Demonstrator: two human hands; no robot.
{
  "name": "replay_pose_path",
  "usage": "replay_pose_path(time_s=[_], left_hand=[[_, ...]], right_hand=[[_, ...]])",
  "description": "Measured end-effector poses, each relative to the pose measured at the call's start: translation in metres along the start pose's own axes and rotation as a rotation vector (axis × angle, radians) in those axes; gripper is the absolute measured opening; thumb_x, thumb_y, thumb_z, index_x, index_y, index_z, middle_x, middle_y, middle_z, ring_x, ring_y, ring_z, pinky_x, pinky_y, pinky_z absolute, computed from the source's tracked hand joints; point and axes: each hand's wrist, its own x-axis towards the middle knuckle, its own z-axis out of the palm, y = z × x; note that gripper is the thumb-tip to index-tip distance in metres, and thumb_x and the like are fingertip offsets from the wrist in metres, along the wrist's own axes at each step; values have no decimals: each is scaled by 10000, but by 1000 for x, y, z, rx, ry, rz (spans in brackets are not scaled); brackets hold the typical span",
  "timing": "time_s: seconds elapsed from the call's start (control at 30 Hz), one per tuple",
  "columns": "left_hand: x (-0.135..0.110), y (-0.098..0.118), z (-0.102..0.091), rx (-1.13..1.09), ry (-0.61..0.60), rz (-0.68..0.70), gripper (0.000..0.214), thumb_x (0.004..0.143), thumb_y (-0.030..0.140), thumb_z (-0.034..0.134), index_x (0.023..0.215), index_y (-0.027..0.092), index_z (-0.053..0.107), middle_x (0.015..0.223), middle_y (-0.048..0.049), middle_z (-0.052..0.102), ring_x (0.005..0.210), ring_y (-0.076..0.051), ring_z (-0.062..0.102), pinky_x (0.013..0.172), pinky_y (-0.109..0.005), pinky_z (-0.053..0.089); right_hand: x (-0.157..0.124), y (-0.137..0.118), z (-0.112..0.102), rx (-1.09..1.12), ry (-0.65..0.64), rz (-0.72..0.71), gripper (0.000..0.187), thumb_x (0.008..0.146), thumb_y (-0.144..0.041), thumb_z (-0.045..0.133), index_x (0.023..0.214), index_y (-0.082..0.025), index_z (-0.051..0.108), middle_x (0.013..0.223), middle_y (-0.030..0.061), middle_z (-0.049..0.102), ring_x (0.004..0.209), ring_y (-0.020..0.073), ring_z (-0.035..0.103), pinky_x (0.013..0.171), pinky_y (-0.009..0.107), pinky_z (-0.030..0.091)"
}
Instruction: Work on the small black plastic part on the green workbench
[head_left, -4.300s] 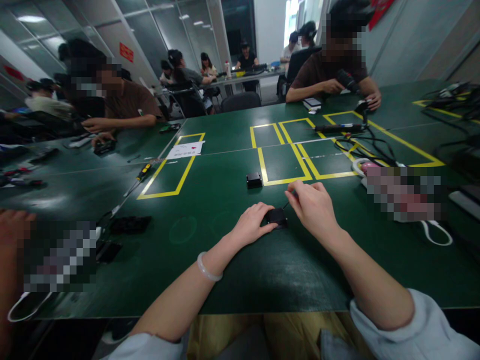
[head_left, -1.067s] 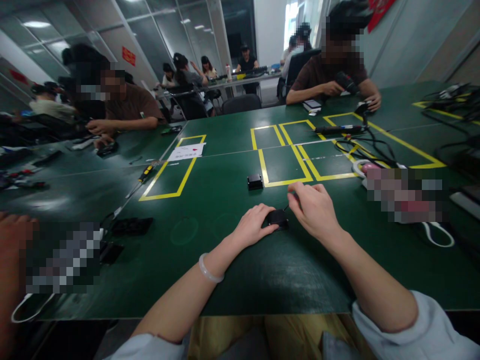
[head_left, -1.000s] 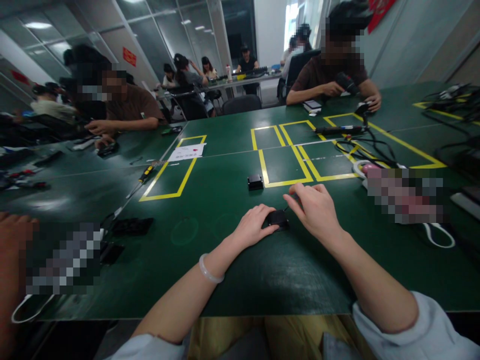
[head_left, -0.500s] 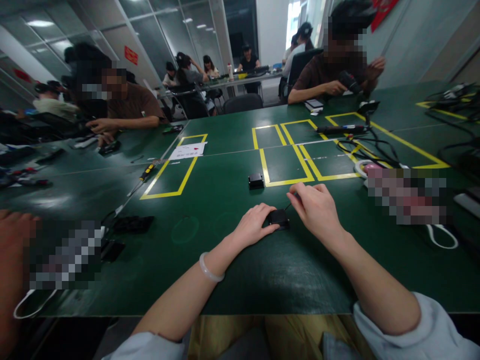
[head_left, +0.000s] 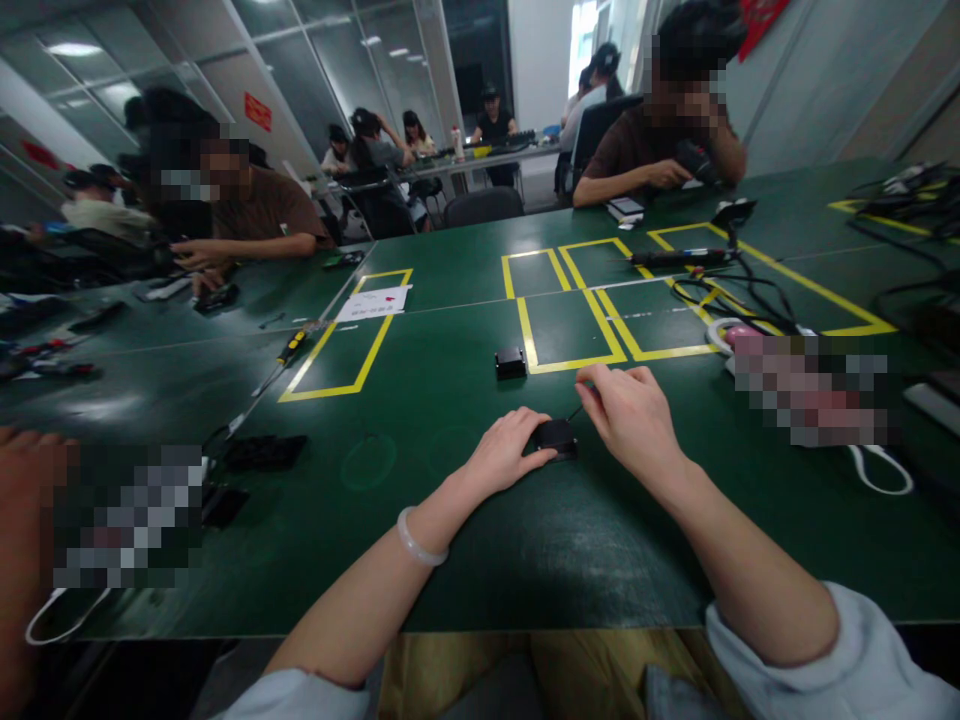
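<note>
On the green table, a small black box-shaped part lies in front of me. Around its left side, the fingers and thumb of my left hand are closed, holding it against the tabletop. My right hand is pinched just above and to the right of the part. From its fingertips a thin dark rod or wire slants down to the part; its kind is too small to tell. A second black box-shaped part sits farther back, apart from both hands.
Yellow tape rectangles mark the table. A yellow-black screwdriver and black pieces lie left. Dark cables and a blurred-out phone-like object are on the right. Another person's hand is at far left; two people work opposite.
My hands and the black part stay almost in place. The person opposite on the right has brought a raised hand in to their face.
</note>
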Motion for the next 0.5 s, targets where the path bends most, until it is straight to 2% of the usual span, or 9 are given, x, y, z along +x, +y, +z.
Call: replay_pose_path(time_s=[0.13, 0.3, 0.4, 0.5], left_hand=[[0, 1, -1, -7, -1, -2, 354, 871, 416, 576, 1153, 212, 510, 1081, -61, 561, 996, -225, 540, 875, -371, 449], [0, 1, -1, -23, -2, 0, 354, 866, 411, 581, 1151, 213, 513, 1074, -63, 562, 993, -225, 541, 875, -377, 448], [1, 0, 0, -19, 0, -2, 355, 862, 408, 587, 1147, 211, 514, 1072, -62, 563, 985, -223, 542, 872, -375, 449], [1, 0, 0, -19, -1, -3, 354, 861, 407, 589, 1147, 212, 517, 1077, -62, 562, 989, -223, 541, 871, -373, 450]], right_hand=[[0, 0, 4, 6, 43, 16, 164, 929, -257, 381, 984, -165, 506, 771, 35, 617, 681, 162, 546, 712, 294, 311], [0, -2, 2, 9, 2, 25, 142, 923, -263, 378, 912, -183, 495, 776, 36, 617, 701, 167, 543, 726, 300, 308], [0, -2, 0, 10, -21, 43, 178, 934, -332, 395, 899, -189, 495, 726, 19, 598, 653, 160, 521, 723, 297, 308], [0, 0, 1, 1, -35, 41, 183, 945, -317, 377, 871, -193, 490, 708, 14, 597, 623, 150, 506, 711, 293, 303]])
